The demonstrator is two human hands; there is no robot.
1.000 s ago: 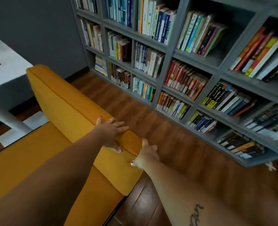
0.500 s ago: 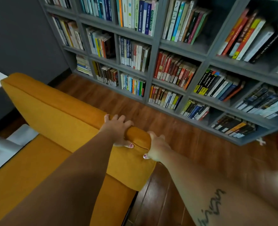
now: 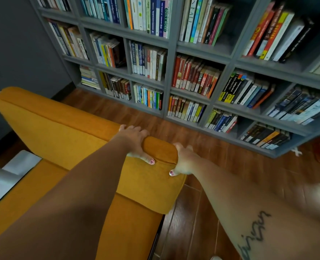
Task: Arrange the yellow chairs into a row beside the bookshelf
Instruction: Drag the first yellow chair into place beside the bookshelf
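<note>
Gripping yellow chair (image 3: 61, 132) backrest corner: left hand (image 3: 134, 141) over top edge, right hand (image 3: 183, 162) round its end; backrest's long axis runs to 10 o'clock; bookshelf (image 3: 172, 53) at 12 o'clock, floor (image 3: 221, 147) between

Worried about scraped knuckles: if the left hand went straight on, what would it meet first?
Beyond the yellow chair it grips, the left hand likely meets the bookshelf low down, across wooden floor; depth unclear.
</note>
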